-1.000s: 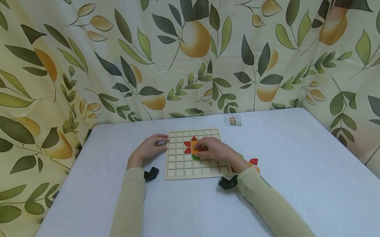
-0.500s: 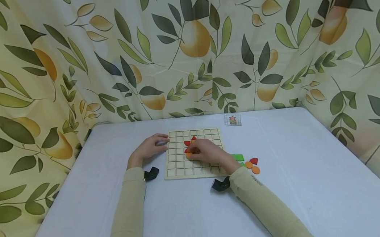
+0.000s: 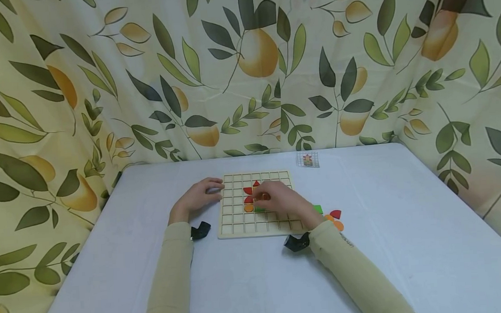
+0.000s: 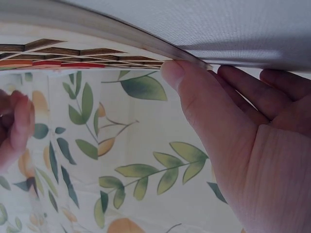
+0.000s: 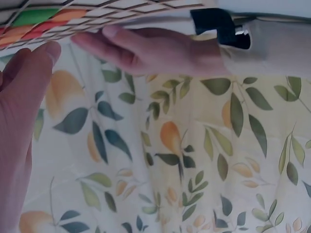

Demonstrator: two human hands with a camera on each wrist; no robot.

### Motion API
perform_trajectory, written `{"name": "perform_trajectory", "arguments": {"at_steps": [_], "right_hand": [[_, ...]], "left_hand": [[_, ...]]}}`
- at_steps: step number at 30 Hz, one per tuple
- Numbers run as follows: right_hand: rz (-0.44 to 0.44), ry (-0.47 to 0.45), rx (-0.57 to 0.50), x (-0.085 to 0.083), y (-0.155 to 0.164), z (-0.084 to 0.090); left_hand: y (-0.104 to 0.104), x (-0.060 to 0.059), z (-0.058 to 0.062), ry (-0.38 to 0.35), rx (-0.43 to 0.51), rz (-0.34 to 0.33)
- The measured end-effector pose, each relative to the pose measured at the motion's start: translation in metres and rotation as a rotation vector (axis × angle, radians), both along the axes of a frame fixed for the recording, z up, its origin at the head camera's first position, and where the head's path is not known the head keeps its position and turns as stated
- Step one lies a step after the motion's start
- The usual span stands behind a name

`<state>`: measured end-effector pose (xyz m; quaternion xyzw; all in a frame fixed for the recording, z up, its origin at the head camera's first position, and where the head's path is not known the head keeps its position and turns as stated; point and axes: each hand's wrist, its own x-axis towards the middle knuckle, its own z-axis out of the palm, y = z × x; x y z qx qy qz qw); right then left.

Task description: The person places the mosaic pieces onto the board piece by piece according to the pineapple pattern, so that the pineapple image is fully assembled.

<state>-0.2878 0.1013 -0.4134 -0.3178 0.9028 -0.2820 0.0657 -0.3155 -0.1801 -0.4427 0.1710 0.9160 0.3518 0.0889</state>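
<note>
Just right of the wooden grid board, which the relaxed left hand steadies, lie loose pieces; the right hand covers placed tiles, grasp unclear

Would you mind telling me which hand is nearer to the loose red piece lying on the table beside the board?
The right. The right hand works over the wooden board, with the red piece just beyond its wrist; the left hand rests at the board's far left edge.

**No readable writing**

No word, number or brand could be read in any view. The right sleeve bore a small dark mark near the wrist, too small to make out. The small card showed only a picture.
</note>
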Motion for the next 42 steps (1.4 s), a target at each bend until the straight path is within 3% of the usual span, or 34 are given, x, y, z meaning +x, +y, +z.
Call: {"name": "perform_trajectory", "arguments": {"at_steps": [8, 14, 23, 29, 34, 42], "right_hand": [[-0.146, -0.022, 0.005, 0.005, 0.055, 0.017], [-0.227, -0.018, 0.055, 0.005, 0.110, 0.017], [-0.168, -0.145, 0.166, 0.013, 0.173, 0.020], [-0.104, -0.283, 0.184, 0.018, 0.180, 0.018], [-0.091, -0.347, 0.194, 0.019, 0.175, 0.010], [-0.117, -0.255, 0.225, 0.015, 0.171, 0.007]], "left_hand": [[0.000, 0.000, -0.001, -0.030, 0.028, 0.025], [0.000, 0.000, -0.004, -0.011, 0.025, 0.014], [0.001, -0.001, -0.003, -0.005, 0.014, 0.008], [0.001, 0.000, 0.001, -0.010, 0.014, 0.016], [0.000, -0.002, -0.004, -0.015, 0.010, 0.015], [-0.001, -0.003, -0.006, -0.007, 0.005, 0.018]]}}
